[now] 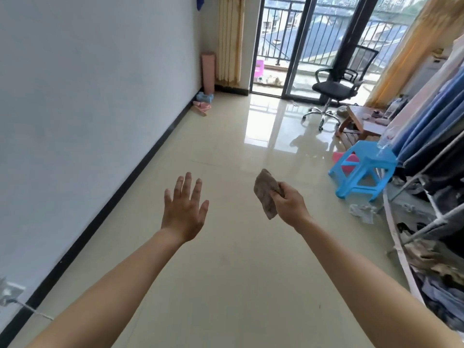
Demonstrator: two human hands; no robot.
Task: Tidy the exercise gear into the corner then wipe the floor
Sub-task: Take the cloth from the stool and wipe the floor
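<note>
My right hand (288, 204) grips a crumpled brownish cloth (266, 194) above the glossy beige tiled floor (226, 259). My left hand (184, 209) is held out with its fingers spread and holds nothing. Far off in the corner by the white wall, a rolled pink mat (209, 72) stands upright. At its foot lie light blue blocks (204, 97) and a pink item (202, 106) on the floor.
A black office chair (336, 89) stands by the balcony's sliding door. A low wooden table (361, 121), a blue plastic stool (364, 169) and a clothes rack (431, 136) with piled clothes line the right side. A wall socket with cable (10, 295) is low at left.
</note>
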